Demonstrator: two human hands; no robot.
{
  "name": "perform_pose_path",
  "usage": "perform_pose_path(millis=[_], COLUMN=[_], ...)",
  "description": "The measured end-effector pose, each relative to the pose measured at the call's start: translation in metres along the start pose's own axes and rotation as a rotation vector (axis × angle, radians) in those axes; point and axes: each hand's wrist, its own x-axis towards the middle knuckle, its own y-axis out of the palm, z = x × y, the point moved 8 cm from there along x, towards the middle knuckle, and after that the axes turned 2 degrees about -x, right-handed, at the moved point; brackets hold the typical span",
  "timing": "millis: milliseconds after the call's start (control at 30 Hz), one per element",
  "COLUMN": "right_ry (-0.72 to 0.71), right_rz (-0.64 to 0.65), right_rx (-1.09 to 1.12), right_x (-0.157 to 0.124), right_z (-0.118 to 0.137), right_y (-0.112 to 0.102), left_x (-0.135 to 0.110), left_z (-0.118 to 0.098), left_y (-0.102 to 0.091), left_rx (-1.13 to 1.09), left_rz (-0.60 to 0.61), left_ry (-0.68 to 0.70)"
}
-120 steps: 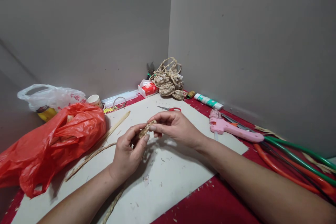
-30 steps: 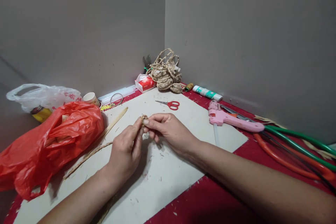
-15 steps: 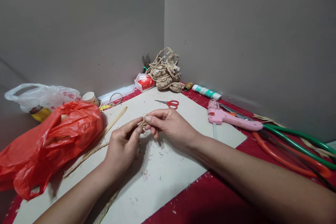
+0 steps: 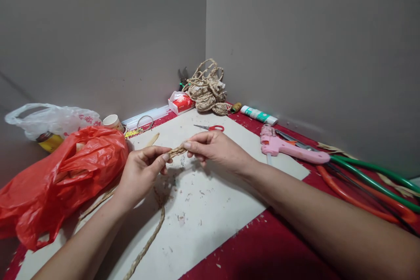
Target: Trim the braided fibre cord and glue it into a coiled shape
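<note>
Between my two hands a short stretch of tan braided straw cord (image 4: 177,152) is held above the white board (image 4: 210,210). My left hand (image 4: 144,168) pinches its left part between thumb and fingers. At the other end, my right hand (image 4: 213,146) grips it with the thumb on top. A longer length of braid (image 4: 154,234) hangs below my left hand and curves down toward the near edge. Small red-handled scissors (image 4: 215,128) lie just beyond my right hand. Loose straw bits dot the board.
A red plastic bag (image 4: 82,175) bulges on the left, beside a paper cup (image 4: 113,121). Straw cord bundles (image 4: 206,89) are heaped in the back corner. On the right lie a pink glue gun (image 4: 292,148) and large shears with green handles (image 4: 370,173).
My hands have drawn apart, the left moving left and slightly down, so more braid shows between them. The hanging braid now shows below my left hand.
</note>
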Motion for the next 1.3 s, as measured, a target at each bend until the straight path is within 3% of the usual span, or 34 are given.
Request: perform_pose_path(millis=[100, 167, 267, 400, 667, 800, 900, 1000, 1300], right_ry=[-0.123, -0.275, -0.403, -0.361, -0.344, -0.265, -0.205, -0.155, -0.098], right_rz=[-0.144, -0.168, -0.012, 0.130, 0.162, 0.123, 0.101, 0.078, 0.020], right_rx=[-0.224, -0.411, -0.695, -0.824, -0.612, -0.387, -0.234, -0.135, 0.051], right_x=[-0.003, -0.009, -0.018, -0.021, -0.019, -0.018, -0.016, -0.014, -0.015], right_z=[0.013, 0.026, 0.030, 0.020, 0.022, 0.018, 0.015, 0.013, 0.004], right_y=[-0.015, -0.011, 0.013, 0.030, 0.032, 0.027, 0.022, 0.019, 0.024], left_x=[0.000, -0.002, -0.008, -0.017, -0.017, -0.011, -0.004, -0.002, -0.016], left_z=[-0.002, -0.005, -0.015, -0.027, -0.027, -0.020, -0.012, -0.010, -0.005], left_y=[0.001, 0.007, 0.021, 0.032, 0.023, 0.007, 0.003, 0.002, 0.009], left_rx=[0.185, 0.290, 0.414, 0.498, 0.440, 0.200, -0.013, -0.115, 0.028], left_rz=[-0.001, 0.037, 0.121, 0.174, 0.065, -0.029, 0.002, -0.003, -0.179], left_ry=[0.049, 0.120, 0.288, 0.443, 0.399, 0.270, 0.154, 0.138, 0.232])
